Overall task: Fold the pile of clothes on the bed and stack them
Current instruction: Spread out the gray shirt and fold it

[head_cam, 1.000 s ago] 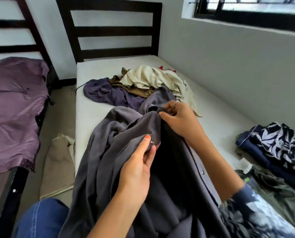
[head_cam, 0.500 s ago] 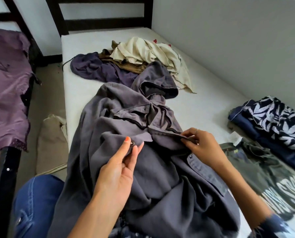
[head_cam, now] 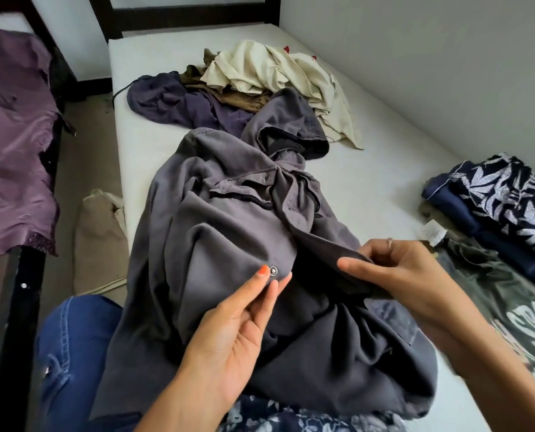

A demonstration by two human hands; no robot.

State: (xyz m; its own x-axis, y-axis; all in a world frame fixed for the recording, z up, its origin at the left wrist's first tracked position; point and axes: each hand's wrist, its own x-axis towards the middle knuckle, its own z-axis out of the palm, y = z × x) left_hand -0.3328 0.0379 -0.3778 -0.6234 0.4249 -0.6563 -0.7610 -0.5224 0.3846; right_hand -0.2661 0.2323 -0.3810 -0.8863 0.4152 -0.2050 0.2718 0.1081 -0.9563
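Grey shirt (head_cam: 229, 238) lies crumpled, unbuttoned, both hands pinching its snap-studded edges.

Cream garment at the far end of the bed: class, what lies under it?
Under the cream garment a brown garment shows at its near edge, and red scraps peek out behind. How far these reach beneath, and whether more clothes lie there, is covered.

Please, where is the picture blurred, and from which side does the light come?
Head view: the right forearm and the dark printed shirt beside it are smeared by motion; the left hand and the snap button in its grip are sharp; soft daylight, seemingly from the right; wide-angle lens bends the mattress edges.
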